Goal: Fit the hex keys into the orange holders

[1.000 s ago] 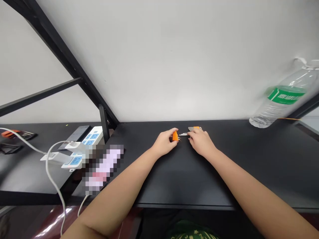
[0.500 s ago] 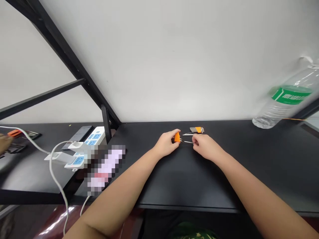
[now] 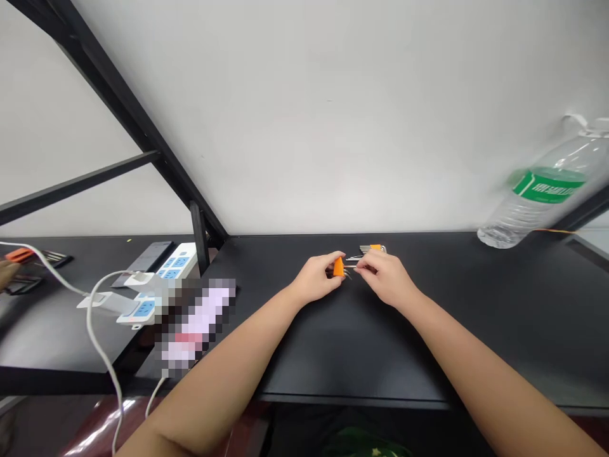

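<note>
My left hand [image 3: 318,277] grips an orange hex key holder [image 3: 338,266] between thumb and fingers, a little above the black table. Short metal key ends stick out of the holder's right side. My right hand [image 3: 384,274] pinches a thin metal hex key [image 3: 351,266], whose left end meets the holder; whether it sits inside a slot I cannot tell. Just behind my right hand lies a second orange holder [image 3: 375,247] filled with several hex keys. A few loose keys [image 3: 353,258] rest on the table beside it, partly covered by my fingers.
A large clear bottle [image 3: 533,197] with a green label leans at the back right by the wall. To the left are a white power strip [image 3: 183,260] with plugs and cables, a blurred-out phone [image 3: 200,324], and a black frame post [image 3: 198,238]. Another person's hand [image 3: 6,273] shows at far left.
My right hand has moved left, bringing the hex key up against the orange holder. My left hand keeps its grip on the holder. The view has shifted slightly.
</note>
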The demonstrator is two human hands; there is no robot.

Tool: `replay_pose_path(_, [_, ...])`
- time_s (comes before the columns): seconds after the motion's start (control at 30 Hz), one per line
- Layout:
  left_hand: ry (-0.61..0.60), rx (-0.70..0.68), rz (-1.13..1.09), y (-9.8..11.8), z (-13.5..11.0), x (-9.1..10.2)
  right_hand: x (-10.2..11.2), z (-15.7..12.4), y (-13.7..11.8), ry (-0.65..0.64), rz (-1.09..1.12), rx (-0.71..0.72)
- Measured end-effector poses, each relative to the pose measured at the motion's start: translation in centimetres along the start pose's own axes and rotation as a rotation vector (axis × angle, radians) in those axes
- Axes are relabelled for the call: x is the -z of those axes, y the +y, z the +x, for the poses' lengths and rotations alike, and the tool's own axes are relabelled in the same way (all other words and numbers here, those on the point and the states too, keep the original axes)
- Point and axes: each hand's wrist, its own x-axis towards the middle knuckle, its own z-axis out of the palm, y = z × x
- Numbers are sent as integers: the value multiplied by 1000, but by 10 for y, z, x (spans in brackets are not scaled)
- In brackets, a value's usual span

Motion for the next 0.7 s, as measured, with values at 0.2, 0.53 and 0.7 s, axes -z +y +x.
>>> replay_pose_path(0.2, [0, 7, -7, 1, -1, 1, 3, -1, -2, -10, -15, 20])
replay_pose_path(0.53, [-31, 17, 14, 1, -2, 0, 8, -4, -3, -37, -87, 85])
replay_pose_path(0.7, [-36, 16, -28, 1, -1, 0, 11, -5, 0, -27, -125, 160])
